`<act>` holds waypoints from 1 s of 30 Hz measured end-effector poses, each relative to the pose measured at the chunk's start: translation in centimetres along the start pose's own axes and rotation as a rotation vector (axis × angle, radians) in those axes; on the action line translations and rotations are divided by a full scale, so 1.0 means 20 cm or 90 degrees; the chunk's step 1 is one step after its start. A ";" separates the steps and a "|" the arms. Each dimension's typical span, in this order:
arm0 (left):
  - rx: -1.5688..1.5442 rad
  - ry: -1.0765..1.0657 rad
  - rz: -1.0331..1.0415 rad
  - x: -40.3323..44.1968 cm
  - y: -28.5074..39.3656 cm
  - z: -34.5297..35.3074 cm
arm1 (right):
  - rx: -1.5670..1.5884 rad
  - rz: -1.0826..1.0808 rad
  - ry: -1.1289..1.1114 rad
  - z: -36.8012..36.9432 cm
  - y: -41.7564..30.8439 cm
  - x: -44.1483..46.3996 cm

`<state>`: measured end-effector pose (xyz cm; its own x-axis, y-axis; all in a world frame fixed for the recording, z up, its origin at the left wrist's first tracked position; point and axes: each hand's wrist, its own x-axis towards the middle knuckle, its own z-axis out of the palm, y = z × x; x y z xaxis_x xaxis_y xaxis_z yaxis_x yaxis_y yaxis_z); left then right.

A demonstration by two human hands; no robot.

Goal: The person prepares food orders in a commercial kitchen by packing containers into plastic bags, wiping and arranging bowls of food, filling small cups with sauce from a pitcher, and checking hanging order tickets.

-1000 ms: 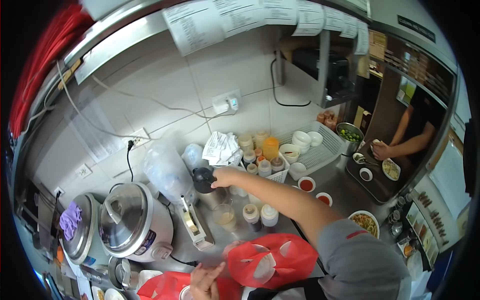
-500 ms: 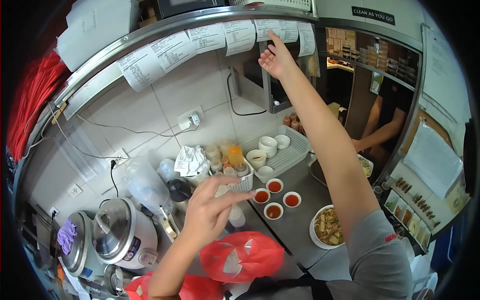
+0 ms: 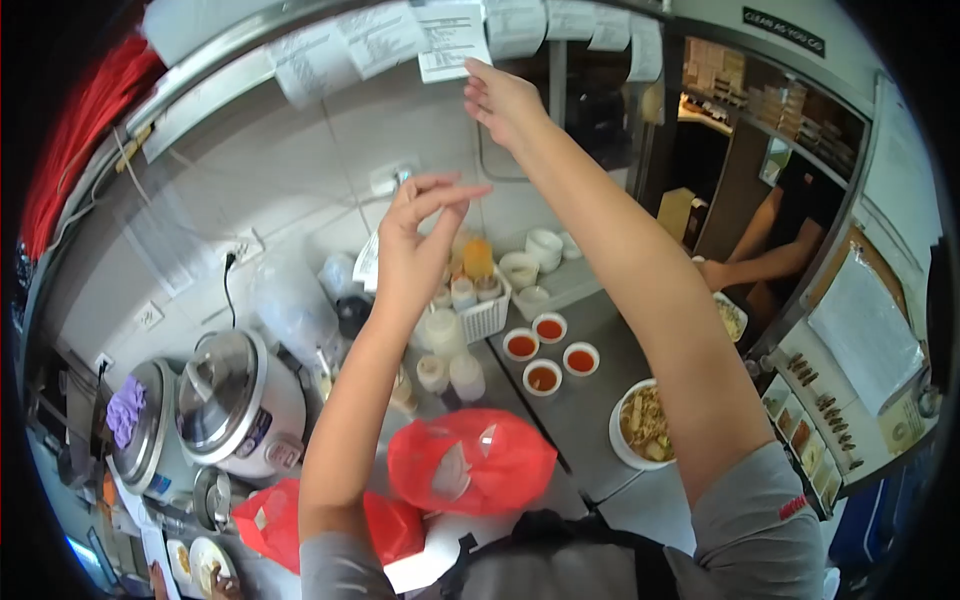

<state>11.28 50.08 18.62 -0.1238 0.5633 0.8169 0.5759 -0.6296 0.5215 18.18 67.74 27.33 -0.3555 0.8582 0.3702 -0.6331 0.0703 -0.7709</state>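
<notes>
Head view. Right hand point(image 3: 505, 100): raised to the row of printed slips along the metal rail point(image 3: 215, 95). Fingertips at the lower right corner of one slip point(image 3: 450, 45). Grip: fingers bent and drawn together at the paper; thumb hidden, so cannot tell whether the corner is pinched. Slip hangs roughly upright among the others, print facing the wearer; text too small to read. Whether its top edge is free of the rail: cannot tell.

Left hand point(image 3: 415, 240): in mid-air below the slips, in front of the wall. Grip spread, fingers extended, nothing seen in it. Bottles and the white basket point(image 3: 485, 322) stand beyond and below it.

State of work (judgement): slip reached, not clear of the row; left hand has no part of it. Food side looks further along: noodle dish in the round bowl point(image 3: 617, 428), sauce in four small cups point(image 3: 521, 358) grouped on the counter point(image 3: 580, 425). Bowl and cups stand uncovered, outside the red bags. One red bag point(image 3: 475, 465) sits on the counter near the wearer; a second point(image 3: 395, 528) lies beside it, partly behind the left forearm. Contents of both unclear, so completeness there cannot be judged.
</notes>
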 end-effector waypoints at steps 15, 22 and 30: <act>0.185 0.136 -0.501 -0.77 -1.37 -0.73 | -0.316 0.359 -0.209 -0.57 0.46 -1.89; 0.146 -0.017 -0.230 -0.30 -1.92 -0.95 | -0.552 0.413 -0.022 -0.69 0.33 -2.38; 0.380 -0.024 -0.445 0.03 -2.31 -0.60 | -0.647 0.367 0.229 -0.70 0.29 -2.75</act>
<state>-25.14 73.02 -1.95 -0.5809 0.7351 0.3496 0.7026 0.2359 0.6713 43.68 27.99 -4.80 -0.0944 0.9754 -0.1994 0.4375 -0.1393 -0.8884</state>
